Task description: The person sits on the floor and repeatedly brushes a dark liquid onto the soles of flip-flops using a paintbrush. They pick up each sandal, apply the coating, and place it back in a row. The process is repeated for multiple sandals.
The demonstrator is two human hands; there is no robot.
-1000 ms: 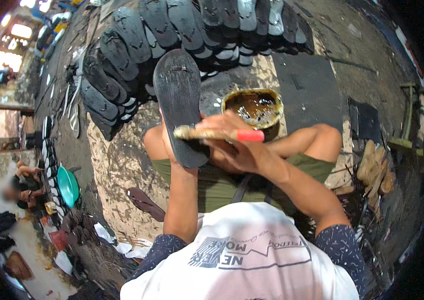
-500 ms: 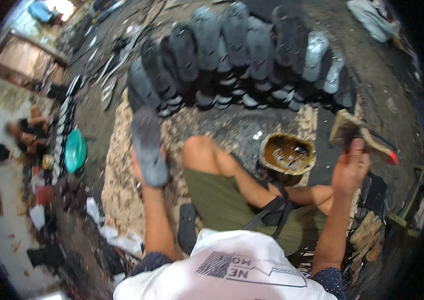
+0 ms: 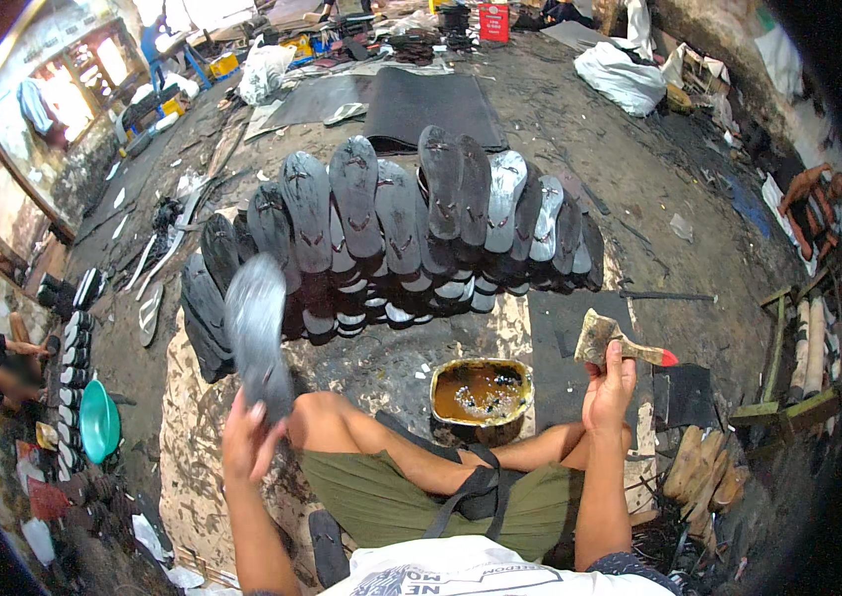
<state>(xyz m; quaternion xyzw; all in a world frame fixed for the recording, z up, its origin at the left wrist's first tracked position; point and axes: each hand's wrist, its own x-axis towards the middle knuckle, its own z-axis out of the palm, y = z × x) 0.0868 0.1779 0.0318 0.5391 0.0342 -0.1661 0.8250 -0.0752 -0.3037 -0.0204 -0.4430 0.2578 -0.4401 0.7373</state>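
Observation:
A grey sandal sole (image 3: 256, 323), its upper part smeared by motion, stands tilted up in my left hand (image 3: 248, 442), whose fingers grip its lower end. Just beyond it, dark sandal soles (image 3: 353, 199) lean in a long curved row, several deep. My right hand (image 3: 608, 395) holds a wide brush (image 3: 599, 334) by its wooden handle; the bristles point left and the red handle tip points right. Between my hands, beyond my crossed legs, a tub (image 3: 437, 409) with a crusted yellowish rim contains brown, bubbly liquid.
A stained sheet (image 3: 193, 447) lies under the tub and my legs. One dark sole (image 3: 327, 548) rests by my left thigh. To the left are a green basin (image 3: 100, 421) and a seated person (image 3: 6, 366); another person (image 3: 813, 211) sits far right. Wood pieces (image 3: 704, 475) lie near right.
My view has tilted up, showing more of the room. My left hand has swung the sole nearer the row's left end. My right hand still holds the brush, now seen more level.

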